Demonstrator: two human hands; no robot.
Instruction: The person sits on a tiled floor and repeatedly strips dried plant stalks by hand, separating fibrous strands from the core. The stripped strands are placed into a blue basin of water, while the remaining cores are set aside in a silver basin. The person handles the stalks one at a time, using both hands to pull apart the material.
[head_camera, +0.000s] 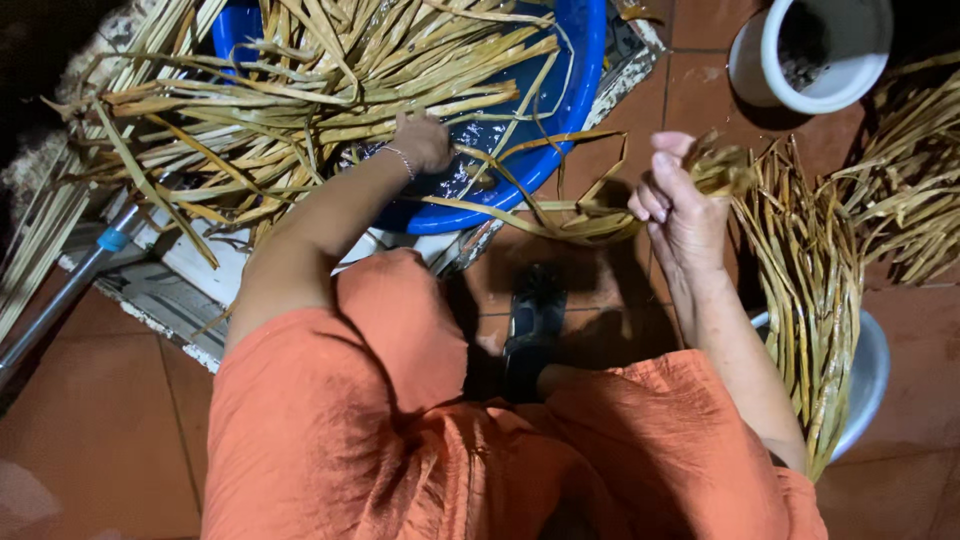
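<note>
Left hand (422, 140) down in the round blue plastic basin (585, 60), fingers curled shut around a clump of long, flat, straw-coloured dried leaf strips (300, 90) fanning out beyond the fingertips. Right hand (685, 205) raised, fingers pinched closed on the gathered end of a second tan bundle (810, 290), its length trailing below the palm over a pale round tub (868, 375). One loose strip (560, 215) arcing between both sets of fingers. Probably light, springy and a bit slick where wet; prone to cracking if bent sharply. Best gripped near the bunched ends. White bucket (810, 50) standing beyond the right fingertips on the red tiled floor (100, 440).
</note>
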